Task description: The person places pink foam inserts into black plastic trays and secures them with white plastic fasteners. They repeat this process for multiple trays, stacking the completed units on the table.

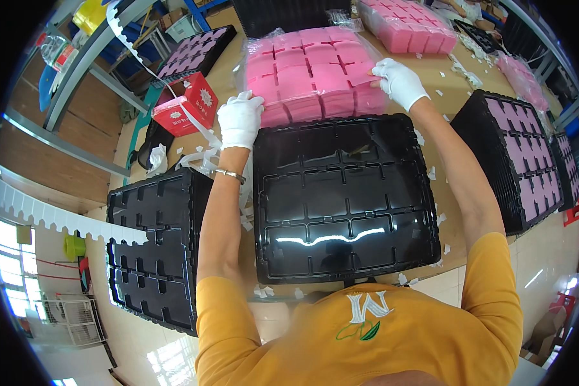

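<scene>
Brown workbench (453,96) ahead of us, dotted w/ white scraps (432,174) nr our R forearm; tiled floor (534,257) lies well R of & below our R hand (400,83). And we're on the pink foam pile (302,64), folks: it sits btwn our hands, clear plastic (240,67) bunched around it, just beyond our L hand (240,119). R hand, white-gloved, is at the pile's R side, thumb & fingers together, pinching the edge of a pink foam sheet (359,75) on top. L hand, gloved too, is up against the pile's near L corner, fingers bent; whether it's gripping any foam, we can't tell. Bracelet (230,175) on that wrist.

Nearer us, btwn our forearms: a glossy black tray (344,199) w/ divided compartments. Just L of our L hand, a red box (188,106); below & L of it, a stack of black trays (154,257). Beyond our R hand, we spot a second pink pile (408,29), bagged. Well R of that hand & nearer us, a tall tray stack (521,154), lilac pcs filling the face we see.
</scene>
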A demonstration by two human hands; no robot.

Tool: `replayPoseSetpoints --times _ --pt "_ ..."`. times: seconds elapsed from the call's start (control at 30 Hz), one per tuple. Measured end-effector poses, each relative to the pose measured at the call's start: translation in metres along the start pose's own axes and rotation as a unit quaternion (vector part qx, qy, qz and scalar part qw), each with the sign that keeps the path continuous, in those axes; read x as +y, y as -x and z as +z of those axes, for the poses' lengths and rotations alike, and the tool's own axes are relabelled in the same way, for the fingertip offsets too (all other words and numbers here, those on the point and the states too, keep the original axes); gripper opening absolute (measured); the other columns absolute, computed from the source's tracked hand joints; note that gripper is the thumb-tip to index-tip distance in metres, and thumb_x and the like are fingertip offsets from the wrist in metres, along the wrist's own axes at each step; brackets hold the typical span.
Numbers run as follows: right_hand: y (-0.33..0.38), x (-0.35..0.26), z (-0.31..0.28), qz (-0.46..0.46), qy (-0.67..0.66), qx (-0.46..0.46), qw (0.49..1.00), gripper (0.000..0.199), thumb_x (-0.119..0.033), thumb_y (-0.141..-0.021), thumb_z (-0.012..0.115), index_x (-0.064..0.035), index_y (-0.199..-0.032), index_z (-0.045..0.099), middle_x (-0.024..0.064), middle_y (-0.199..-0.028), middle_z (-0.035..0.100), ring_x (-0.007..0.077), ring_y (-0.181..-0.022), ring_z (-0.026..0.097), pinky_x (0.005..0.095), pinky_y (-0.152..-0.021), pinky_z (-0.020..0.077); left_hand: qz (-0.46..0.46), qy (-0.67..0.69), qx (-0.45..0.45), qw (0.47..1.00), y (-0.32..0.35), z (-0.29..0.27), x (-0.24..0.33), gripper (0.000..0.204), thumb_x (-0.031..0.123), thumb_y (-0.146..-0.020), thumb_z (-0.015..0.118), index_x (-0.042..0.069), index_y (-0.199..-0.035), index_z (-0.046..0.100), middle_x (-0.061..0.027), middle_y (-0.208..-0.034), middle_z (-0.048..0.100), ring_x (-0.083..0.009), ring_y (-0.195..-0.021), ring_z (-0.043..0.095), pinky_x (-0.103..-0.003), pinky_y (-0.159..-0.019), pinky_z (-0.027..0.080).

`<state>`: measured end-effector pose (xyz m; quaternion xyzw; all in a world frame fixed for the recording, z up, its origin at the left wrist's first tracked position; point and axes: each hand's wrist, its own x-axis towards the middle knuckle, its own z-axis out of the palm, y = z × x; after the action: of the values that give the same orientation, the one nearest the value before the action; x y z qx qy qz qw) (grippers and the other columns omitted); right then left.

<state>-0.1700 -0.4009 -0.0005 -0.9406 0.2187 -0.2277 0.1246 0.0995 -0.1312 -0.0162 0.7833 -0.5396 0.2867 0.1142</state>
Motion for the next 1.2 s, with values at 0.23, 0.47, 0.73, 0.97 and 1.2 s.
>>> replayPoseSetpoints --times 0.23,0.47,0.73,0.97,1.2 --pt "-0.019 0.014 0.002 -0.031 -0.044 0.068 0.996 0.023 -0.003 -0.080 0.064 -0.0013 -0.103 0.068 0.0101 -0.105 0.063 0.0245 -0.087 0.065 0.0321 -0.078 0.0507 -0.007 0.046 0.042 0.998 -0.002 0.006 0.000 0.011 0.024 -0.076 0.068 0.018 -0.084 0.073 -0.0057 -0.100 0.069 -0.0276 -0.084 0.064 -0.042 -0.069 0.052" --pt "-0.033 0.004 -0.017 0.093 -0.149 -0.066 0.982 0.032 -0.016 -0.082 0.071 -0.0010 -0.110 0.066 0.0104 -0.088 0.066 0.0194 -0.073 0.063 0.0306 -0.069 0.0496 -0.055 0.068 0.046 0.995 -0.004 0.013 0.000 0.012 0.024 -0.078 0.067 0.017 -0.085 0.073 -0.0062 -0.101 0.069 -0.0271 -0.092 0.065 -0.040 -0.078 0.053" --pt "-0.035 -0.003 -0.025 0.219 -0.343 -0.052 0.912 0.039 -0.018 -0.087 0.070 0.0018 -0.119 0.061 0.0045 -0.084 0.063 0.0098 -0.057 0.049 0.0251 -0.052 0.0415 -0.094 0.122 0.059 0.986 -0.006 0.017 -0.003 0.013 0.024 -0.081 0.064 0.016 -0.086 0.073 -0.0083 -0.103 0.069 -0.0282 -0.094 0.065 -0.041 -0.081 0.053" --pt "-0.046 -0.010 -0.029 0.242 -0.398 -0.018 0.885 0.036 -0.012 -0.083 0.073 0.0020 -0.115 0.063 0.0044 -0.083 0.062 0.0084 -0.058 0.049 0.0217 -0.049 0.0385 -0.118 0.156 0.078 0.978 -0.016 0.009 -0.003 0.017 0.022 -0.086 0.059 0.014 -0.094 0.071 -0.0104 -0.098 0.068 -0.0306 -0.090 0.065 -0.042 -0.079 0.052" --pt "-0.068 -0.015 -0.036 0.163 -0.260 0.018 0.952 0.038 -0.030 -0.088 0.065 -0.0008 -0.112 0.066 0.0087 -0.103 0.069 0.0194 -0.081 0.063 0.0305 -0.070 0.0504 -0.173 0.161 0.145 0.961 -0.020 -0.006 0.007 0.024 0.022 -0.086 0.060 0.007 -0.103 0.068 -0.0141 -0.099 0.068 -0.0323 -0.093 0.065 -0.039 -0.083 0.051"
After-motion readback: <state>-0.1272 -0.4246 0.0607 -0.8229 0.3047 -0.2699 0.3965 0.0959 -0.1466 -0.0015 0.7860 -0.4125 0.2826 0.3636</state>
